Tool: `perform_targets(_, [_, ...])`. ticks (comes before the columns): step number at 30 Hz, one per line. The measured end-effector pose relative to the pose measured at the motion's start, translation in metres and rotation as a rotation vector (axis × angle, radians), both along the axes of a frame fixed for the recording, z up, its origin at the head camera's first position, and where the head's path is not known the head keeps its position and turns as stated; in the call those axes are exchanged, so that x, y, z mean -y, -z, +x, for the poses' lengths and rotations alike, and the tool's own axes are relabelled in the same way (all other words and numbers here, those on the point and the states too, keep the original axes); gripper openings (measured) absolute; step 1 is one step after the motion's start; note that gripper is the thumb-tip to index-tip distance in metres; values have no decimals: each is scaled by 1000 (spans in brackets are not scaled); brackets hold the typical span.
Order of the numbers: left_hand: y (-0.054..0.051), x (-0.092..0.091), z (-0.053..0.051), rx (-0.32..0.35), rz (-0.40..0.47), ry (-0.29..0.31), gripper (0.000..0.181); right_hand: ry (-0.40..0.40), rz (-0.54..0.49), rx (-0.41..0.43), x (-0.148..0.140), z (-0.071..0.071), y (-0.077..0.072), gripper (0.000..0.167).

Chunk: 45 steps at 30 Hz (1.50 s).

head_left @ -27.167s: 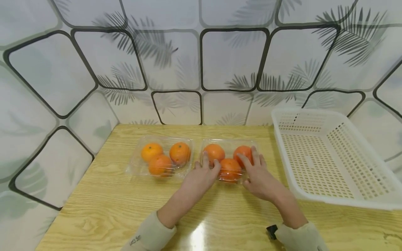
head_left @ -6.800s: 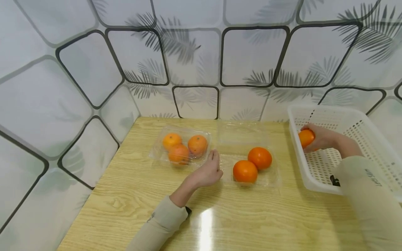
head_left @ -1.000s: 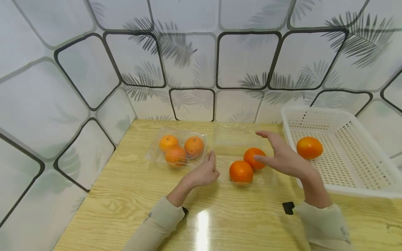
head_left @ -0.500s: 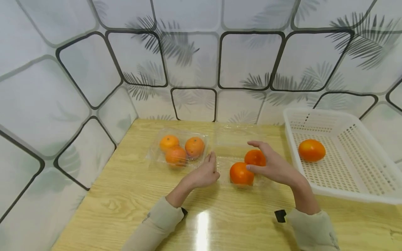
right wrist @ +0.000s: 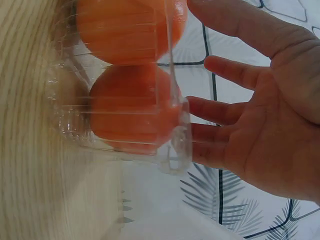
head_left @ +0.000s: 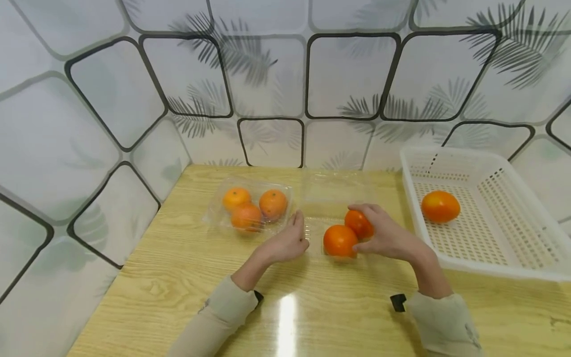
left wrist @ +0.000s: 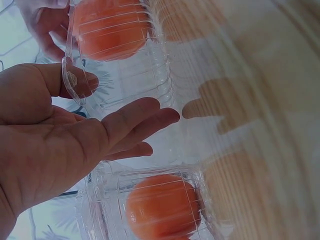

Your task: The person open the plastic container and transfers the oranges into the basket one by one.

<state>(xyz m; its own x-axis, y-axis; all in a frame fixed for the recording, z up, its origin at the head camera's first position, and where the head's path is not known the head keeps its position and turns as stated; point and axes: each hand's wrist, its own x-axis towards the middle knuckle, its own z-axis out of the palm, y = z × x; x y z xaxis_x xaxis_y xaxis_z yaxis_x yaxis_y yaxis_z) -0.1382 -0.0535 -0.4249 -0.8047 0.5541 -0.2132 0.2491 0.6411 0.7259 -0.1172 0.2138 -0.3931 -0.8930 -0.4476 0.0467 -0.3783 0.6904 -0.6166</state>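
Observation:
Two smooth orange-red fruits, a front one (head_left: 340, 241) and a back one (head_left: 358, 224), sit in an opened clear plastic clamshell box (head_left: 315, 229) on the table. My right hand (head_left: 388, 233) is over the box's right side, fingers beyond the back fruit and thumb beside the front one. In the right wrist view its fingers are spread by the rim, and no grip shows. My left hand (head_left: 285, 243) is at the box's left edge, fingers straight. In the left wrist view its thumb (left wrist: 82, 82) is at the plastic rim. Another orange-red fruit (head_left: 440, 207) lies in the white basket (head_left: 412, 208).
A second clear box (head_left: 214, 213) with three mandarin-like fruits stands left of my left hand. The white slotted basket is on the right. The opened lid (head_left: 336, 186) lies toward the patterned wall (head_left: 352, 74). Wooden tabletop (head_left: 178, 277) stretches in front.
An orange-red fruit went from the right hand into the basket, which the hand then left. Over the last second that hand has moved left and lowered around the back fruit. The left hand stays put.

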Motion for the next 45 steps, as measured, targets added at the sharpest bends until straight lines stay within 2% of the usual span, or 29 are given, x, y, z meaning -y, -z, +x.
perform_targets(6, [-3,2,0,-14,-4,7,80,-44,35,-43,7,-4,5,82])
perform_targets(11, [-4,2,-1,-25,-5,6,80,-69,91,-125,12,-6,9,79])
perform_targets(13, [-3,1,1,-24,5,-1,80,-76,108,-163,13,-5,11,77])
perform_targets(16, [1,-1,5,-12,17,-2,81,-67,125,-168,12,0,15,77])
perform_targets(22, [5,-4,9,4,8,13,80,-27,120,-122,7,5,19,81])
perform_targets(28, [1,-2,3,-27,6,13,80,24,127,-139,7,-6,18,82])
perform_targets(37, [-3,2,-5,-48,-5,8,81,178,202,-153,9,-20,20,95])
perform_targets(45, [-4,0,-1,-18,5,-2,82,226,245,-151,6,-25,32,100])
